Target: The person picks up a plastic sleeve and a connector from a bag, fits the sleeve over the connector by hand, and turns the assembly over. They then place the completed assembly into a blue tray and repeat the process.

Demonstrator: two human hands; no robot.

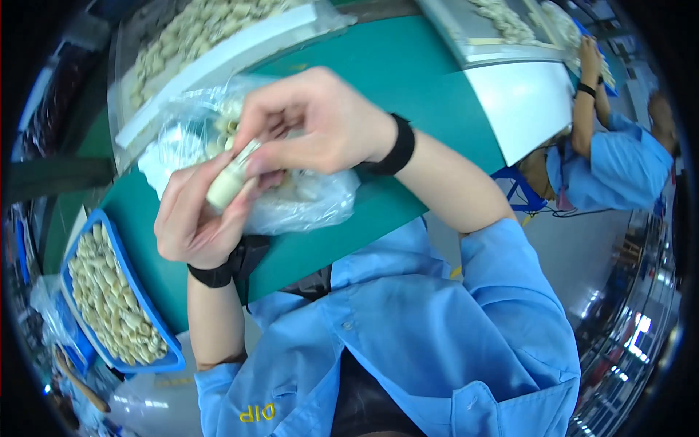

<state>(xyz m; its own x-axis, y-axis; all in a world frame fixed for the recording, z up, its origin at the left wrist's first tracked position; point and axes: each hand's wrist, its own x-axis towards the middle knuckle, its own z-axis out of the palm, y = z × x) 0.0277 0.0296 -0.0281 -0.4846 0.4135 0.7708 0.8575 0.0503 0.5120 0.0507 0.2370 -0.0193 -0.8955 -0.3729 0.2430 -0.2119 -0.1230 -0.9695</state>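
Between my two hands is a small cream cylindrical part (227, 186) with a narrower, pale upper end; its exact kind I cannot make out. My left hand (191, 211) grips its wide lower body between thumb and fingers. The thumb and fingers of my right hand (324, 127) pinch the narrow upper end from above. Both hands are over a clear plastic bag (309, 207) on the green table (393, 65). More cream pieces show inside the bag, partly hidden behind my hands. Each wrist wears a black band.
A blue bin (138, 298) full of similar cream parts stands at the table's left edge. At the far left, a large tray (218, 69) holds many more. Another tray (502, 51) sits at the far right, near a co-worker (608, 164) in blue.
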